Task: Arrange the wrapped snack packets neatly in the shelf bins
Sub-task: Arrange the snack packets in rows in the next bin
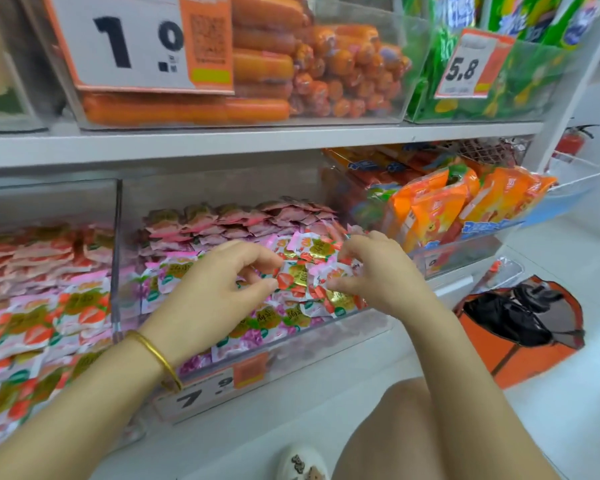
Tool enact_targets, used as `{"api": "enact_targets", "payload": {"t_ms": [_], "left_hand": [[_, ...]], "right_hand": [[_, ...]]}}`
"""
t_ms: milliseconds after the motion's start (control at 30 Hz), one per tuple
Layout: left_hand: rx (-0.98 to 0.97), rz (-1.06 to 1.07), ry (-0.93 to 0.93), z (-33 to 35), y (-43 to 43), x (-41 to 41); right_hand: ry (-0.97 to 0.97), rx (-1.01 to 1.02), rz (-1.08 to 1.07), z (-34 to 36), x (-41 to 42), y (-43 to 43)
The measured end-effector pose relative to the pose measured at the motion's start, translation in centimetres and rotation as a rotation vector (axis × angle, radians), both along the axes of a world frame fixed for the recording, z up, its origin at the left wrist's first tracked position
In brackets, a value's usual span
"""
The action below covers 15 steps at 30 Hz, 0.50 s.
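Left bin point(49, 202) cut off — its packets point(32, 323) blurred.

Shows glossy, crinkled plastic film on the snack packets point(298, 275), clear smooth plastic in the bin point(347, 336), polished yellow metal on the bangle point(155, 351).

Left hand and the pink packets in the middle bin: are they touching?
Touching. The head view shows the left hand with thumb and fingers pinching the edge of a pink packet on top of the pile in the middle bin.
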State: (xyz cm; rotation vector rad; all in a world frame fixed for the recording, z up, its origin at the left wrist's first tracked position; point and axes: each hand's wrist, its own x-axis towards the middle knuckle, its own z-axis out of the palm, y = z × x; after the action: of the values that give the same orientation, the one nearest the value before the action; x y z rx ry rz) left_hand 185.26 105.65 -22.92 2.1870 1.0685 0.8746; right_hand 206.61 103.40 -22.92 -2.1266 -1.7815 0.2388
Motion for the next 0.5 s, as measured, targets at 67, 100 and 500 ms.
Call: {"api": "enact_targets", "payload": {"t_ms": [67, 100, 500], "left_hand": [[-0.020, 0.003, -0.002, -0.2, 0.1, 0.2], [-0.031, 0.005, -0.008, -0.2, 0.2, 0.2], [-0.180, -0.012, -0.342, 1.2, -0.5, -0.7]], "right_hand": [[0.119, 0.010, 0.049, -0.3, 0.2, 0.1], [0.174, 0.016, 0.072, -0.4, 0.2, 0.0], [1.109, 0.173, 0.317, 2.2, -4.6, -0.4]]}}
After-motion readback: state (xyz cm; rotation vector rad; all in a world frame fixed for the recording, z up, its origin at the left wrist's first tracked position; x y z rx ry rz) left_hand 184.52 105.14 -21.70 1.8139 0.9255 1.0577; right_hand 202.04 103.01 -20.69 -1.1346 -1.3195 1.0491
